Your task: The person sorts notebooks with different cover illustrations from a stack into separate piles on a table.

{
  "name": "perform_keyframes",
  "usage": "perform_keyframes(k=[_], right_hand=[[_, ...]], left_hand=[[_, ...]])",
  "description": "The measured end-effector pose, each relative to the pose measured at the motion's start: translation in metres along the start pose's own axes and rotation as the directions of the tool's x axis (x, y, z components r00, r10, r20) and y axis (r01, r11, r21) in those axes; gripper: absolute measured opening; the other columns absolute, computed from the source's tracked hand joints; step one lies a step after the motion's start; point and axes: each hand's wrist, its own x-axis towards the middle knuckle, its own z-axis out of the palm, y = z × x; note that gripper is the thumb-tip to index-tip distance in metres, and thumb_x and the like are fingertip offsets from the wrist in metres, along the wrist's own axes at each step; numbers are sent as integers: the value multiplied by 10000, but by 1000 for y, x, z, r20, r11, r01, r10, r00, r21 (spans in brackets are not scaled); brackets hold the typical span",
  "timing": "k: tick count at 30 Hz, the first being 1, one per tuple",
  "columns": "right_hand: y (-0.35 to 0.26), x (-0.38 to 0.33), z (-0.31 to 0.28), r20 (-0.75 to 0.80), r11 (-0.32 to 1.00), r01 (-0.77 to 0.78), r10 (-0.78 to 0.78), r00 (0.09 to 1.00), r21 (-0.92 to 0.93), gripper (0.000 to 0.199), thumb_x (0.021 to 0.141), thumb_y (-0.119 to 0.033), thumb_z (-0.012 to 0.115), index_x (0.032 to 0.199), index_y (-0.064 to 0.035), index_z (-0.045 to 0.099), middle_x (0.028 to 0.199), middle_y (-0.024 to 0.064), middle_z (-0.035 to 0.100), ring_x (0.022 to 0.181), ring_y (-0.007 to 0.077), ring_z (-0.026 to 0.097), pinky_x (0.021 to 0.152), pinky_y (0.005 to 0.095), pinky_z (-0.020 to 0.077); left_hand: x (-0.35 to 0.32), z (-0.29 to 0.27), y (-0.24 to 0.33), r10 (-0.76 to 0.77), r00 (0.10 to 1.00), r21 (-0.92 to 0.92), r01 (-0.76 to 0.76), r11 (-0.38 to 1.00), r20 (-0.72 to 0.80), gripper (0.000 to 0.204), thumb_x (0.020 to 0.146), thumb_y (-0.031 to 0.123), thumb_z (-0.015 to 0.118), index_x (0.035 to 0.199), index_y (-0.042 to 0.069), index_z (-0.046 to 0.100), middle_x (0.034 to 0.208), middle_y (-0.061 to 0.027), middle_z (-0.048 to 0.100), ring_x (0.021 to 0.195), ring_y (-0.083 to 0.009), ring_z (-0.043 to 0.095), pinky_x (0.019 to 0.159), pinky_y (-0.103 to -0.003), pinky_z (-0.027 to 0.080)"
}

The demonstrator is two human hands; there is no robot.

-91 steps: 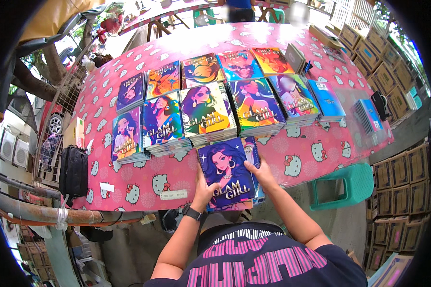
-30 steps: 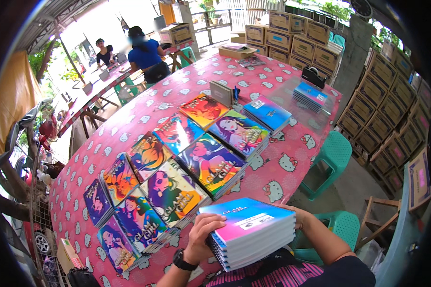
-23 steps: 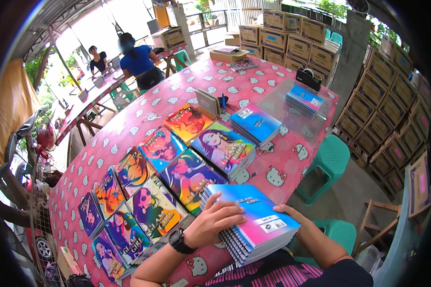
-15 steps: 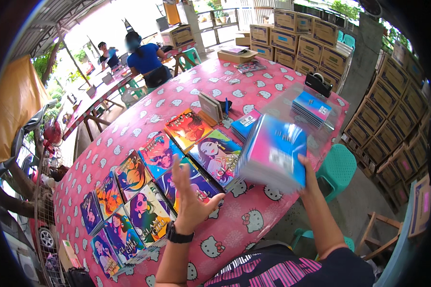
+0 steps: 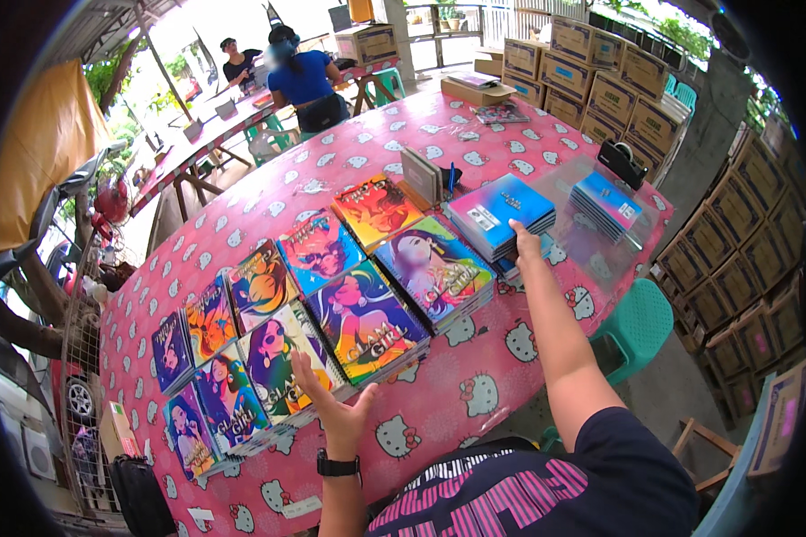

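Observation:
My right hand (image 5: pixel 527 243) grips the near edge of a stack of blue-and-pink notebooks (image 5: pixel 521 202), thumb on the top cover. That stack sits over other notebooks beneath, mostly hidden. To its right lies another blue-and-pink notebook stack (image 5: pixel 597 202) on a clear plastic sheet (image 5: pixel 582 251). My left hand (image 5: pixel 336 407), fingers spread and empty, hovers beside a cream-covered spiral notebook stack (image 5: pixel 282 362). Two rows of spiral notebook stacks with bright illustrated covers run across the table, among them a purple one (image 5: pixel 367 313) and an orange one (image 5: pixel 378 210).
The table has a pink patterned cover (image 5: pixel 501 403). A tape dispenser (image 5: pixel 621 164) stands at its right edge, and an upright grey block (image 5: pixel 421 174) with a blue pen behind the notebooks. A green stool (image 5: pixel 640 327) and piled cartons (image 5: pixel 730 233) are at right. Two people work at a farther table.
My right hand has carried the blue-and-pink notebook stack away from me and lowered it beside the illustrated notebooks. My left hand stays spread, a little lower in the view.

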Motion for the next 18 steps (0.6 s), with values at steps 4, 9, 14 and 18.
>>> perform_keyframes(k=[4,9,14,18], right_hand=[[-28,-11,0,-145,875,151,-242,959,-460,826,729,-385,749,1286,87,362,1208,215,501,1134,322,452,907,496,409],[-33,-163,26,533,272,743,-552,641,-611,658,790,-269,683,1307,17,393,1281,187,477,1182,312,433,916,424,402],[-21,-272,43,748,455,791,-330,576,-409,374,795,-110,630,1162,-70,571,1192,102,568,1069,223,532,870,329,426],[-7,-290,46,764,396,806,-307,568,-440,337,788,-88,632,1119,-49,583,1155,114,584,1055,235,534,861,328,431]], left_hand=[[-3,-19,-12,25,997,80,-31,996,72,683,686,107,720,1289,42,405,1300,-178,419,1222,-312,386,1054,-448,251],[23,-40,-28,262,840,513,-506,693,475,177,779,133,575,945,92,621,813,-28,606,839,-186,580,1005,-414,327],[58,-46,0,448,515,457,-857,238,731,81,743,127,561,802,116,615,701,17,551,792,-141,570,1051,-475,283],[58,-56,2,492,421,428,-898,105,762,47,729,124,565,739,120,610,678,34,534,779,-139,565,1075,-507,250]])
